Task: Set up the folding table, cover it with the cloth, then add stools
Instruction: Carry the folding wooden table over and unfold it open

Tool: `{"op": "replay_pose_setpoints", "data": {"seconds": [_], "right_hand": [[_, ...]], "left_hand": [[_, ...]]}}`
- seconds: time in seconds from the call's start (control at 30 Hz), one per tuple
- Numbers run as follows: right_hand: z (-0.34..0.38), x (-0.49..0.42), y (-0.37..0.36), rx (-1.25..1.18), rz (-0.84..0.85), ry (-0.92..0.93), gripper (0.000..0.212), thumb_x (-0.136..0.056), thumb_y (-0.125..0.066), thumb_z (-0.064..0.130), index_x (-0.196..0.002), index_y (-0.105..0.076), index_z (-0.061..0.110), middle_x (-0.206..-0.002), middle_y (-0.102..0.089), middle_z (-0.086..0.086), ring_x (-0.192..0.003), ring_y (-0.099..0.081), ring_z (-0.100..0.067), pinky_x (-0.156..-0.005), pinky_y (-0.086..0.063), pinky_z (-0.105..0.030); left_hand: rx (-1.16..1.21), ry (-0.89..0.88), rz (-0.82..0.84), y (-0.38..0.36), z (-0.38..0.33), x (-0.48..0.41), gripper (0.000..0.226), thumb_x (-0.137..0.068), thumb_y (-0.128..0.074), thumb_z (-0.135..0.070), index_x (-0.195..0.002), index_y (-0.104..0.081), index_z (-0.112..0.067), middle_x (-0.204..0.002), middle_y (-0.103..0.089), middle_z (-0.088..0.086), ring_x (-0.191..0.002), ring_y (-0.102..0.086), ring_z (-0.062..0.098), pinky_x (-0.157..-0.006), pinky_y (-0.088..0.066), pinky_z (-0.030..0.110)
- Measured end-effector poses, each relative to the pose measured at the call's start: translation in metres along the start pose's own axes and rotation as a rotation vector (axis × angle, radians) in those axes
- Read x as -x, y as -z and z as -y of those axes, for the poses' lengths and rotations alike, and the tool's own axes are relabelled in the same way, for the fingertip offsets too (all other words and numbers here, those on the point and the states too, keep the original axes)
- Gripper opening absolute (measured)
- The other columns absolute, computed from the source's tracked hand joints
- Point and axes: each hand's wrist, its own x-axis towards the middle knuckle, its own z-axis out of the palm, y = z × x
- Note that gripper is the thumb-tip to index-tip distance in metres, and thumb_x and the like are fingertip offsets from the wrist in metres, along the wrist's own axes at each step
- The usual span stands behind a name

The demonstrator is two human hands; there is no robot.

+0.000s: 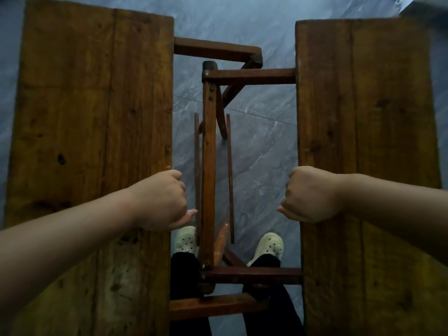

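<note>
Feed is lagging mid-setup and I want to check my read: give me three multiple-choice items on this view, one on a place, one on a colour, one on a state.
1. Where does the left hand grip?
A) inner edge of the left panel
B) a stool
C) the cloth
2. What colour are the shoes?
A) black
B) cream
C) red
3. How do that panel and the right panel stand?
A) closed together
B) apart over the frame
C) under a cloth
Answers: 1 A, fingers curl over that edge; 2 B, both look pale cream; 3 B, grey floor shows between them.
</note>
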Motion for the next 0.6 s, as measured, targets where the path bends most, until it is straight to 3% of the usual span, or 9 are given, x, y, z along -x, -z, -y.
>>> {"op": "replay_pose_setpoints", "data": {"seconds": [0.07, 0.13, 0.23, 0.37, 0.6], "right_hand": [[-0.002, -0.005, -0.002, -0.002, -0.003, -0.017, 0.058, -0.095, -0.016, 0.039, -0.042, -0.034, 0.022, -0.04, -0.013, 0.008, -0.033, -0.015, -0.008, -0.044, -0.02, -0.02], [-0.002, -0.01, -0.007, -0.024, -0.039, -0.015, 0.058, -0.095, -0.01, 0.041, -0.047, -0.036, 0.023, -0.04, -0.021, 0.008, -0.034, -0.024, -0.009, -0.046, -0.032, -0.024], [-0.003, -0.015, -0.01, -0.072, -0.057, -0.033, 0.055, -0.096, -0.012, 0.042, -0.049, -0.035, 0.023, -0.042, -0.025, 0.008, -0.037, -0.028, -0.01, -0.051, -0.045, -0.032], [-0.002, -0.014, -0.008, -0.089, -0.028, -0.069, 0.053, -0.097, -0.017, 0.041, -0.048, -0.029, 0.024, -0.041, -0.023, 0.008, -0.035, -0.024, -0.008, -0.05, -0.047, -0.032], [0.016, -0.018, -0.015, -0.16, 0.047, -0.094, 0.056, -0.1, -0.019, 0.041, -0.056, -0.046, 0.021, -0.047, -0.035, 0.007, -0.042, -0.035, -0.01, -0.058, -0.045, -0.032]], "left_hand": [[-0.001, -0.018, 0.034, 0.004, 0.003, -0.003, 0.065, -0.094, -0.008, -0.046, -0.053, -0.054, -0.022, -0.052, -0.047, -0.008, -0.049, -0.042, 0.008, -0.066, -0.025, 0.029], [0.029, -0.029, 0.138, 0.006, 0.005, -0.01, 0.063, -0.096, -0.01, -0.046, -0.063, -0.059, -0.022, -0.062, -0.054, -0.007, -0.058, -0.047, 0.008, -0.071, -0.022, 0.029], [0.014, -0.047, 0.14, 0.009, 0.012, -0.019, 0.06, -0.098, -0.014, -0.047, -0.066, -0.059, -0.023, -0.065, -0.055, -0.008, -0.061, -0.045, 0.008, -0.072, -0.019, 0.028], [-0.029, -0.076, 0.182, 0.012, 0.02, -0.027, 0.059, -0.098, -0.015, -0.047, -0.07, -0.061, -0.023, -0.068, -0.056, -0.008, -0.063, -0.046, 0.007, -0.074, -0.02, 0.027], [-0.033, -0.102, 0.252, 0.015, 0.017, -0.03, 0.058, -0.097, -0.015, -0.048, -0.068, -0.059, -0.023, -0.066, -0.055, -0.008, -0.064, -0.048, 0.007, -0.074, -0.022, 0.028]]}}
